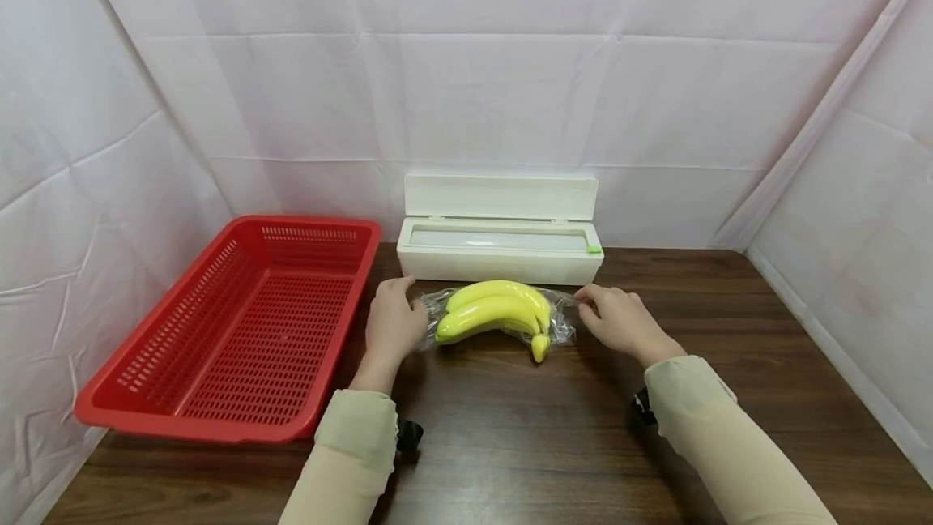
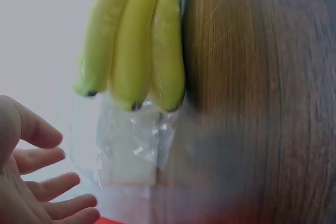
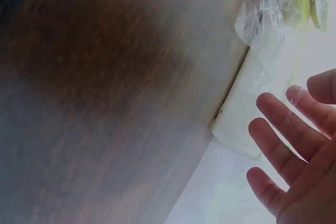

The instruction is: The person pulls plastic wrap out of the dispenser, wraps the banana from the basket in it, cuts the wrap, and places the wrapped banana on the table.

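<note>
A bunch of yellow bananas [image 1: 496,310] lies on the dark wooden table, with clear cling film [image 1: 561,318] crumpled at both ends of it. My left hand [image 1: 394,318] is just left of the bunch, beside the film. In the left wrist view its fingers [image 2: 58,184] are spread and relaxed, apart from the bananas [image 2: 136,40]. On the other side, my right hand [image 1: 619,318] reaches toward the film's right end. The right wrist view shows loosely extended fingers [image 3: 281,150], with a thin strand of film [image 3: 295,95] at the index fingertip.
Behind the bananas stands a white cling film box [image 1: 503,262], its lid [image 1: 503,197] raised and a roll inside. A green slider [image 1: 594,249] sits at its right end. To the left is a red perforated basket [image 1: 197,426]. White cloth [image 1: 481,96] hangs around the table.
</note>
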A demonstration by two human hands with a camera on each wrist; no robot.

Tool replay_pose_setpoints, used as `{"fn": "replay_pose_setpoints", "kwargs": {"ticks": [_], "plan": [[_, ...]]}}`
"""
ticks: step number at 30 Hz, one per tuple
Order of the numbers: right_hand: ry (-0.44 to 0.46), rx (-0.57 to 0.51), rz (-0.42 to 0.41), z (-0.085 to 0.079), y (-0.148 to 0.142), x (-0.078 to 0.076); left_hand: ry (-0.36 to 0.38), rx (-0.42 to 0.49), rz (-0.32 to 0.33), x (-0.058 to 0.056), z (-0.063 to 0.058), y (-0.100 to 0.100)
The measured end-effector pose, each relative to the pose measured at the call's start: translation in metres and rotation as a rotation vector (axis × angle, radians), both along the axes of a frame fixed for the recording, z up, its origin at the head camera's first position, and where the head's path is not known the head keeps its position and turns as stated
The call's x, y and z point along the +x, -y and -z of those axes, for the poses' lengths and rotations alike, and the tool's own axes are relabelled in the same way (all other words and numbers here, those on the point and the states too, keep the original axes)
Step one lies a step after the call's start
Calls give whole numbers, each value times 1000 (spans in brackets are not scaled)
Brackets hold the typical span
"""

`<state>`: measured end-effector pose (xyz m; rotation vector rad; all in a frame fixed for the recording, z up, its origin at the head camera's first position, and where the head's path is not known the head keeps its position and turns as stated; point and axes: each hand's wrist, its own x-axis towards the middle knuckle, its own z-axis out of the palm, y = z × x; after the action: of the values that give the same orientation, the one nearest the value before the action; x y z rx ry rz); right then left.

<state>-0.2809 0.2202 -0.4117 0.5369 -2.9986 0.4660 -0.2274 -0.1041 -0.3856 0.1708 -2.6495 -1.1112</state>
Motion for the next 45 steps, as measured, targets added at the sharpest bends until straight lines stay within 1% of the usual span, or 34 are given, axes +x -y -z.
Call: {"fn": "replay_pose_setpoints", "kwargs": {"ticks": [2, 4, 7, 11, 14, 17, 20, 26, 28, 31, 34, 37, 39, 42, 45], "plan": [[13, -6, 7, 0, 0, 1, -50, -75, 22, 2, -1, -6], [15, -12, 5, -1, 0, 2, -104, -153, 64, 3, -1, -13], [-8, -16, -16, -1, 0, 3, -174, -283, 158, 6, -1, -24], [-47, -9, -45, -1, 1, 3, -303, -505, 300, 8, 3, -42], [-46, -6, -57, -1, 2, 3, -415, -664, 381, 10, 9, -54], [-19, -12, -58, -2, 2, 5, -496, -764, 408, 11, 16, -66], [0, -18, -58, -3, 0, 6, -533, -810, 389, 10, 20, -74], [23, -25, -51, -2, -5, 8, -543, -861, 321, 2, 24, -80], [36, -32, -47, -2, -6, 9, -540, -869, 310, -1, 23, -80], [60, -50, -41, -2, -7, 10, -521, -868, 313, -5, 22, -80], [93, -72, -42, -2, -8, 11, -504, -862, 334, -6, 19, -77], [111, -76, -61, -2, -9, 12, -484, -866, 366, -7, 15, -74], [123, -71, -73, -1, -11, 12, -458, -869, 392, -8, 11, -72], [160, -60, -78, 0, -13, 13, -382, -851, 443, -9, 4, -69], [209, -56, -85, 1, -14, 14, -278, -772, 498, -9, -3, -66]]}}
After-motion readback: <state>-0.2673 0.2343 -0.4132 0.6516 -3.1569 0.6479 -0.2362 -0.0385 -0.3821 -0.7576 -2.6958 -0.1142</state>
